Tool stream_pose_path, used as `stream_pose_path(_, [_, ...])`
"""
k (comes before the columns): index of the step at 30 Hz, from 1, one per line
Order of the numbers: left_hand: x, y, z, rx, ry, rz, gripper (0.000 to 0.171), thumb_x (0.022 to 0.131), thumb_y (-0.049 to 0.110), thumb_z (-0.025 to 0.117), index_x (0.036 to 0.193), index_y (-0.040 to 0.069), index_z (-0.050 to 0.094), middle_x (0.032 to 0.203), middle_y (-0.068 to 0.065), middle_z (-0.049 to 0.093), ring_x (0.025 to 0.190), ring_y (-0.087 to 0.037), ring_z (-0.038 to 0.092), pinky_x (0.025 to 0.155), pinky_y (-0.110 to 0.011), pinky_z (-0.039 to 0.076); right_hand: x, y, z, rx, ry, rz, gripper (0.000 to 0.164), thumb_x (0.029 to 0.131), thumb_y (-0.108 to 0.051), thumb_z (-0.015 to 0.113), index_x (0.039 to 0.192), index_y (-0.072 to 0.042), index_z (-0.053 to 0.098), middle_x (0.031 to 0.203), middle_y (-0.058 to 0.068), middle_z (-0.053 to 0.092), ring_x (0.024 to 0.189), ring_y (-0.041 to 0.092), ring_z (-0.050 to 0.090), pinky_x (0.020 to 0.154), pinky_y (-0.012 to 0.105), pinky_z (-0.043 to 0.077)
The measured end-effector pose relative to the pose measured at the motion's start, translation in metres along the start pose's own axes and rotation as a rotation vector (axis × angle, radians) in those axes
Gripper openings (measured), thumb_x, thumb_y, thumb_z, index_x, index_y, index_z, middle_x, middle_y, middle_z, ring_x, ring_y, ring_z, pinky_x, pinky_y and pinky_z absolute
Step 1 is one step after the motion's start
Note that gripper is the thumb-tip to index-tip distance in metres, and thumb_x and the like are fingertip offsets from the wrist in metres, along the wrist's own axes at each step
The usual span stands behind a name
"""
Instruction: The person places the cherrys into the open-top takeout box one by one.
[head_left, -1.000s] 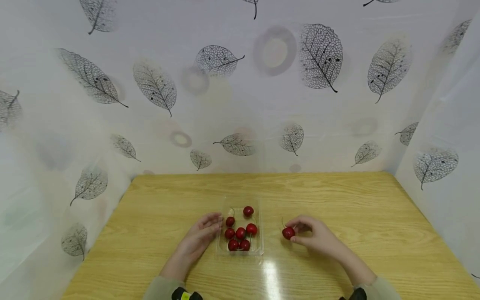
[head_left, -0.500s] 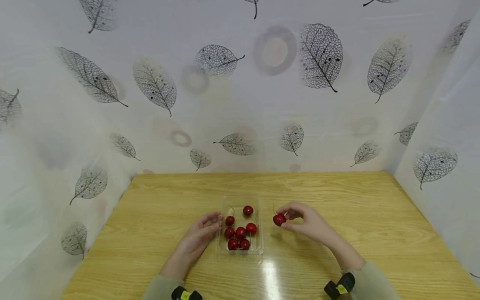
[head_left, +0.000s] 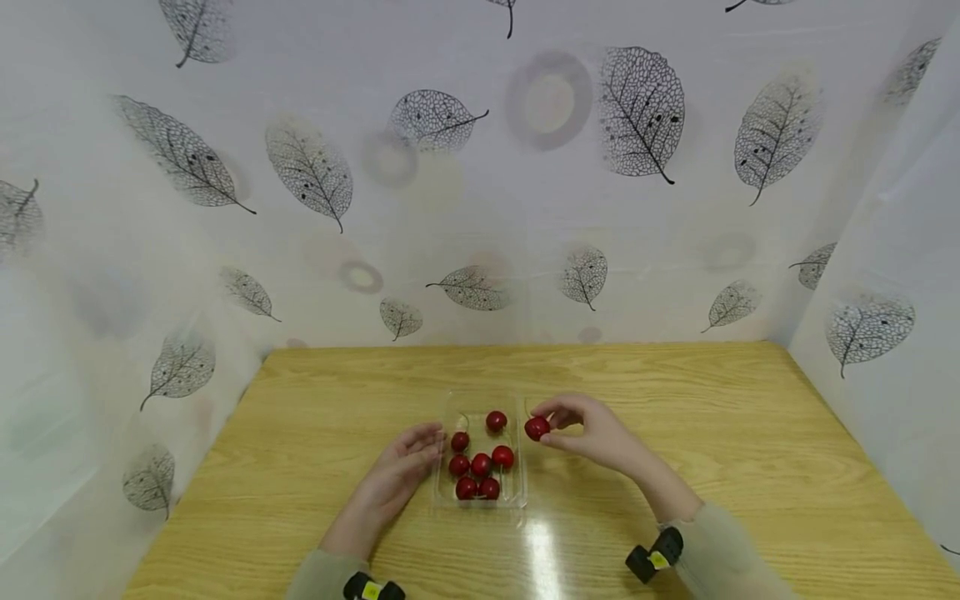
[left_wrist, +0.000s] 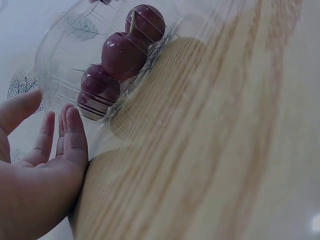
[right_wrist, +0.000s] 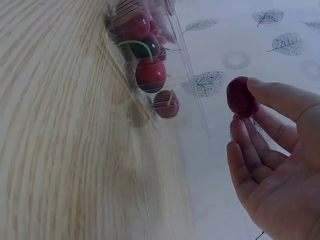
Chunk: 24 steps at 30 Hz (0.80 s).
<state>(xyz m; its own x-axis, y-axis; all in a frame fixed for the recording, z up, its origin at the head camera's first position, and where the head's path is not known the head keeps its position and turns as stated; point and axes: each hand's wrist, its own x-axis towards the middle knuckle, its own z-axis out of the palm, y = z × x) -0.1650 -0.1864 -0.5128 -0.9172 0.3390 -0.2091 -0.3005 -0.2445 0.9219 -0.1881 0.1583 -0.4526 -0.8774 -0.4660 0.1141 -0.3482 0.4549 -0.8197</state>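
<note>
A clear plastic box (head_left: 522,492) on the table holds several dark red cherries (head_left: 482,465), some with green stems. My right hand (head_left: 588,429) pinches one cherry (head_left: 537,428) between thumb and fingers, raised just outside the box's right wall. In the right wrist view that held cherry (right_wrist: 242,97) is at the thumb tip, with the other fingers loosely bent below. My left hand (head_left: 401,475) rests at the box's left side, its fingers extended. The left wrist view has those fingertips (left_wrist: 74,117) right at the plastic wall, cherries visible through it.
The wood-grain table (head_left: 675,392) stretches out on both sides of the box. Behind it and at the sides hangs a pale sheet (head_left: 480,208) printed with dark leaves. Dark devices, one of them a wrist camera (head_left: 655,556), are strapped at both cuffs.
My right hand has carried the cherry leftward and away from me, from the table's right part to beside the box. The left hand and the box have stayed put.
</note>
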Motion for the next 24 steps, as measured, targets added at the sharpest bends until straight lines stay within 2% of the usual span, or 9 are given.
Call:
stream_pose_path(6, [0.000,0.000,0.001,-0.010,0.007,-0.013,0.043,0.106,-0.002,0.055,0.148,0.000,0.047,0.126,0.006,0.064,0.119,-0.005,0.063,0.105,-0.019,0.052,0.007,-0.005,0.005,0.006,-0.006,-0.010,0.034,0.093,-0.015,0.082,0.123,-0.004,0.074,0.112,0.012,0.076,0.096,0.016,0.070,0.093,0.047,0.061])
stream_pose_path(13, [0.000,0.002,0.003,-0.004,0.024,-0.031,0.056,0.105,-0.001,0.056,0.156,-0.008,0.035,0.130,0.004,0.062,0.119,-0.005,0.061,0.106,-0.019,0.052,0.015,-0.007,0.013,0.018,-0.011,-0.049,0.033,0.092,-0.013,0.082,0.123,-0.002,0.074,0.112,0.014,0.076,0.095,0.015,0.071,0.092,0.035,0.062])
stream_pose_path(15, [0.000,0.003,0.003,-0.003,0.027,-0.033,0.058,0.105,-0.002,0.056,0.157,-0.010,0.033,0.131,0.003,0.061,0.119,-0.005,0.061,0.107,-0.019,0.052,0.017,-0.009,0.015,0.020,-0.012,-0.053,0.033,0.092,-0.013,0.082,0.123,-0.001,0.073,0.113,0.014,0.076,0.095,0.015,0.071,0.092,0.036,0.062])
stream_pose_path(20, [0.000,0.003,0.002,0.003,0.021,-0.028,0.054,0.105,-0.002,0.055,0.155,-0.008,0.036,0.130,0.004,0.061,0.119,-0.005,0.061,0.105,-0.019,0.052,0.022,-0.017,0.020,0.036,-0.015,-0.061,0.034,0.092,-0.013,0.081,0.123,-0.001,0.073,0.114,0.015,0.076,0.096,0.016,0.070,0.093,0.038,0.062])
stream_pose_path(24, [0.000,0.002,0.001,0.000,0.007,-0.024,0.055,0.105,-0.002,0.055,0.156,-0.009,0.035,0.131,0.003,0.060,0.119,-0.005,0.061,0.106,-0.019,0.052,0.027,-0.019,0.026,0.059,-0.020,-0.084,0.033,0.092,-0.012,0.081,0.123,-0.002,0.074,0.116,0.015,0.076,0.096,0.017,0.071,0.092,0.032,0.061])
